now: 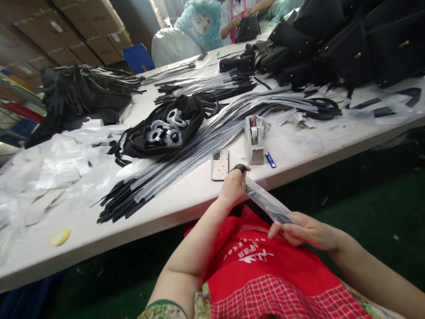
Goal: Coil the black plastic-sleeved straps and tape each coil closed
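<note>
In front of my red apron (255, 252), a black strap (265, 199) in a clear plastic sleeve stretches between my two hands. My left hand (233, 186) is closed around its upper end, where a bare black loop (239, 168) pokes out past the fingers. Lower and to the right, my right hand (305, 228) pinches the sleeved strap between thumb and fingers. Near my left hand, a patterned phone (220, 167) lies on the table (186, 195). Just beyond stand a tape dispenser (254, 139) and a small blue lighter-like object (270, 160).
Sleeved straps (186, 155) lie in a long bundle across the table. A black bag (195, 115) holds several clear rolls. Black handbags (345, 48) pile up at right; plastic scraps (63, 164) and a yellow tape ring (60, 237) are at left. Across the table, a person (245, 13) handles a black bag.
</note>
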{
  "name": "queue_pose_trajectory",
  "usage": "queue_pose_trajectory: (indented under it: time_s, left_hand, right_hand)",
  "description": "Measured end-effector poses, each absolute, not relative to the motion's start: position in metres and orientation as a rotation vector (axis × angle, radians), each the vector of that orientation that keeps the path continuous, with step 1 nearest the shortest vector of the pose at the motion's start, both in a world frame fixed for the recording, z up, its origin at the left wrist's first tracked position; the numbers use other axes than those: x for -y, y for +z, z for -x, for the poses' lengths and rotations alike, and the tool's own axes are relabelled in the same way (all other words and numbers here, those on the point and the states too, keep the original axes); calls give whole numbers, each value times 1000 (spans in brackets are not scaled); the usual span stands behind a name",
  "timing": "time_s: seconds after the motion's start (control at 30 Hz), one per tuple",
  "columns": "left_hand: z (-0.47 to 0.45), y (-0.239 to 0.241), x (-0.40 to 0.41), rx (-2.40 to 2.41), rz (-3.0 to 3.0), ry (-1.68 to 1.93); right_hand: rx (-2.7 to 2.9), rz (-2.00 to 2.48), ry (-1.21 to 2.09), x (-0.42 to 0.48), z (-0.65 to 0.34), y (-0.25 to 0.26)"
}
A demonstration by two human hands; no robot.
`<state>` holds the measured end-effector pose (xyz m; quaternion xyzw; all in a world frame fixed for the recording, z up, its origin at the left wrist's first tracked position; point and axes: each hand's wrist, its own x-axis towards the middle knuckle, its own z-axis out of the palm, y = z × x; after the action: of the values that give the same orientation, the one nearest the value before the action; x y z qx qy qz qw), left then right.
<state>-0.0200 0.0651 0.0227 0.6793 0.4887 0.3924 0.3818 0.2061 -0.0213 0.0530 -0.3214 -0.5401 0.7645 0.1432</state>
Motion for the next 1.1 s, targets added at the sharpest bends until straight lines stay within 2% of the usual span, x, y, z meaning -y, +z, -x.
queue_pose_trajectory:
  time_s: [0.13, 0.23, 0.33, 0.47, 0.57, 0.67, 0.77, 0.87, 0.97, 1.03, 1.1]
  left_hand:
    - [8, 9, -25, -1079, -2322, 359]
    - [-1, 12, -1, -957, -2465, 221]
    - [-7, 20, 9, -994, -2403, 156]
    - [-6, 28, 6, -920, -1913, 248]
    - [-2, 35, 0, -681, -1142, 407]
    - [-3, 46, -9, -434, -577, 448]
    - [-10, 53, -20, -359, -423, 511]
    - [-18, 45, -29, -558, -620, 808]
    - [-18, 24, -30, -882, -1302, 1043]
    - [-16, 13, -26, -960, -1809, 1019]
    - [-15, 9, -19, -947, -2124, 917]
  right_hand:
    - [1209, 1048, 1943, 10, -220, 62]
    - [1053, 1176, 1741, 1, -226, 62]
    - [970, 1212, 1697, -5, -230, 52]
    - [1034, 1352, 1720, -21, -243, 29]
    - [1360, 1541, 1440, -32, -256, 15]
    - [1698, 1398, 1217, -27, -247, 11]
    - [1907, 1202, 1376, -2, -210, 7]
    - [1881, 1117, 1769, 26, -171, 7]
    - [1709, 921, 2101, 41, -162, 20]
    - [1557, 877, 2111, 39, -177, 33]
    - [1441, 941, 1985, 25, -201, 44]
